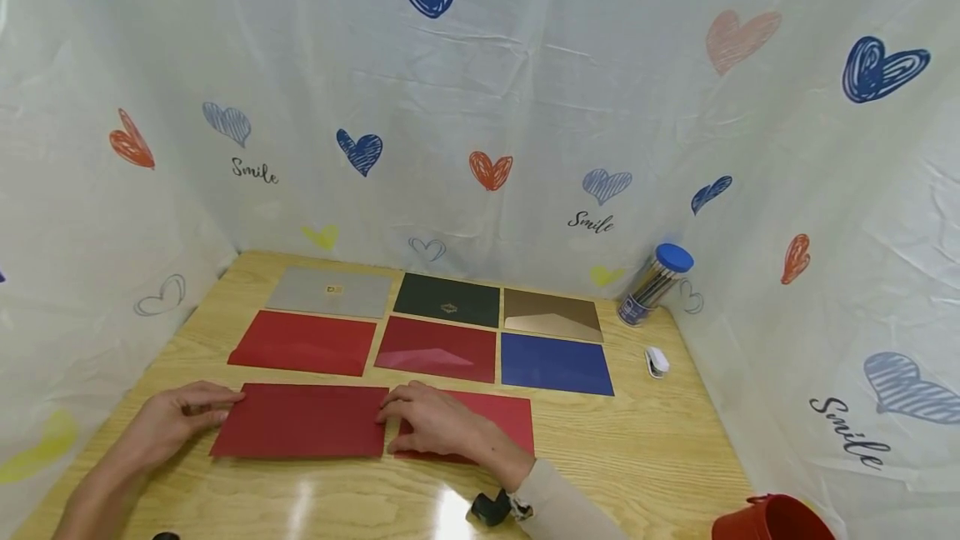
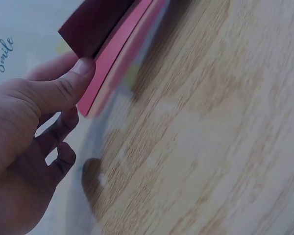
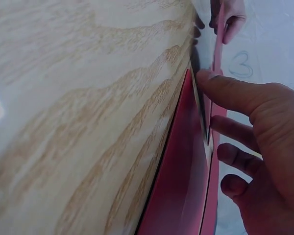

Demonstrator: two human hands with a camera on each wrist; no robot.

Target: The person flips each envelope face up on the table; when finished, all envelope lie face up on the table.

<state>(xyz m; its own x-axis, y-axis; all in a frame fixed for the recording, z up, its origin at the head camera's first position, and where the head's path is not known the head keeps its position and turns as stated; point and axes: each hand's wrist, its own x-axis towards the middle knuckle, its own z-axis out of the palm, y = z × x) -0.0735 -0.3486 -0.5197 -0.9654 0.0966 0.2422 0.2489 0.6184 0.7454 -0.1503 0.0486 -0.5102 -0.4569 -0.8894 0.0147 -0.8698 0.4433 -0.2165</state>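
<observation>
In the head view a dark red envelope (image 1: 303, 421) lies crosswise between the two hands, close over the wooden table. The left hand (image 1: 167, 427) pinches its left end, thumb (image 2: 73, 81) on the near face and fingers behind. At its right end, the right hand (image 1: 433, 422) holds the edge between thumb (image 3: 225, 90) and fingers. Under the right hand and wrist is a brighter red envelope (image 1: 504, 419), partly covered by them.
Several envelopes lie in rows behind: grey (image 1: 330, 297), dark green (image 1: 447, 301), gold-brown (image 1: 553, 312), bright red (image 1: 303, 342), crimson (image 1: 437, 348) and blue (image 1: 557, 363). To the right stand a pencil tub (image 1: 651, 286), a white stapler (image 1: 656, 362) and a red bucket (image 1: 772, 519).
</observation>
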